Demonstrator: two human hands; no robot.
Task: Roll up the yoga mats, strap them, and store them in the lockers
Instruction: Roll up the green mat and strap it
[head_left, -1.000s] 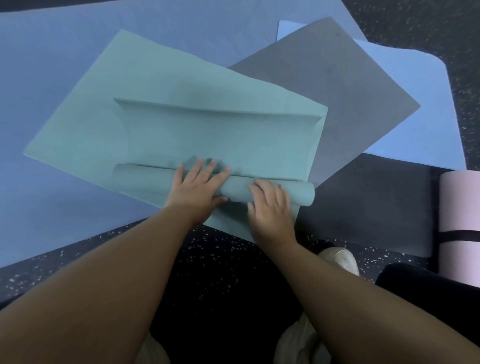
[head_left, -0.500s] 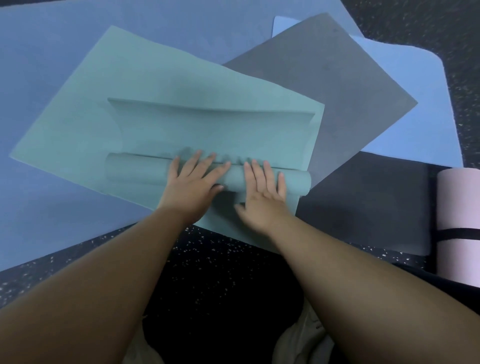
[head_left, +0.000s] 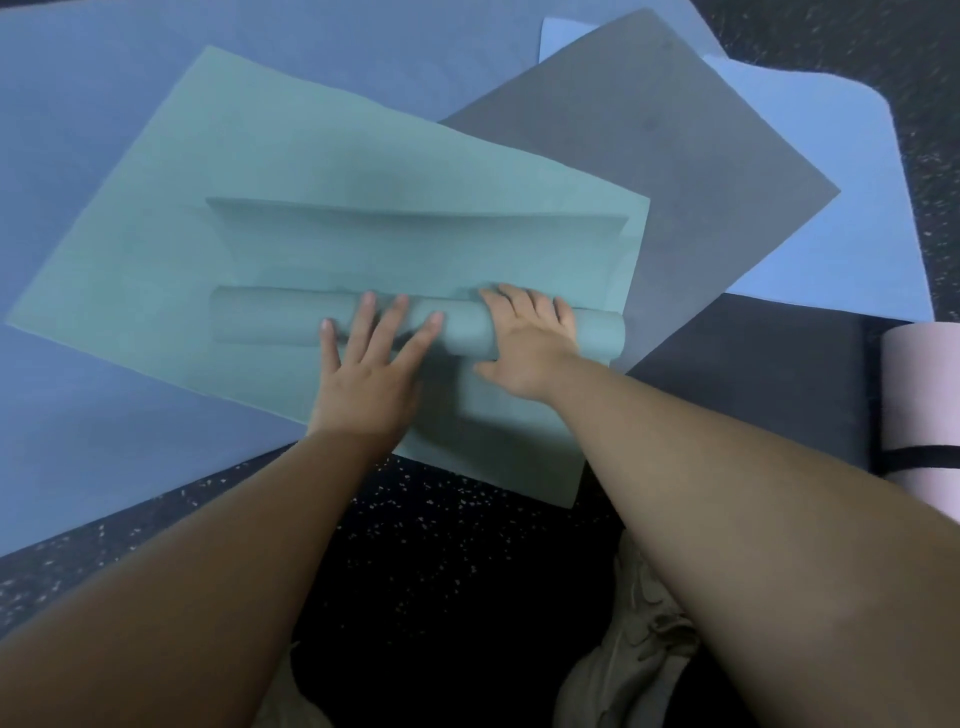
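Fingers (head_left: 384, 325) of both hands lie straight, spread, pressing the teal mat roll (head_left: 275, 322).

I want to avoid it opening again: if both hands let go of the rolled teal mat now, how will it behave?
The teal foam mat roll would probably spring loose, since no strap holds it. Being a cylinder, it may roll along the flat teal sheet. The bulge ahead suggests soft, floppy foam. The left hand and right hand press it.
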